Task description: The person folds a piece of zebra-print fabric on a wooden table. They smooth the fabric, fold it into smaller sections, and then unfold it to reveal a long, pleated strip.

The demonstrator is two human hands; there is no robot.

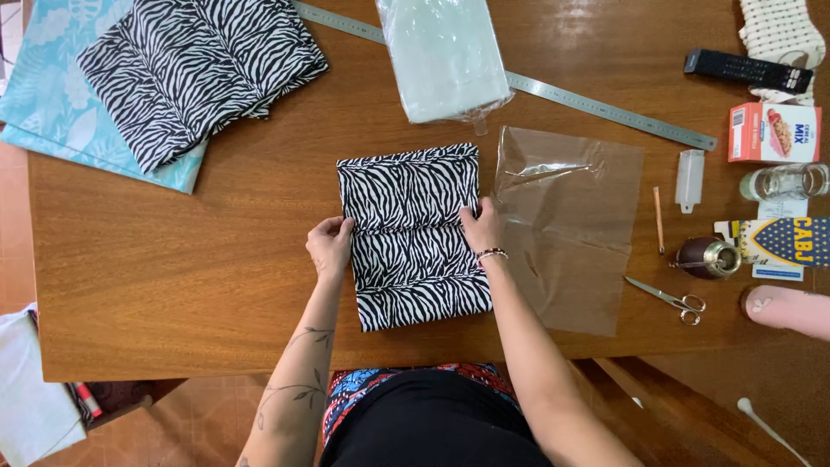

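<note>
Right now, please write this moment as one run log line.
left hand: holds left edge of folded zebra-print fabric piece | right hand: holds its right edge | clear plastic sheet: beside, right | brown wooden table

A broad wooden table (173, 259) with a warm reddish-brown grain fills most of the view — its polished top catches soft, pale glare along the far edge, well beyond the fingers. Below the near edge, on the side closest to the wrists, a floor (199, 415) of orange-tan tiles shows. Off to the right of the fingers, under the table's corner, slanting wooden rails (683, 406) of furniture appear — what piece they belong to cannot be told.
</note>
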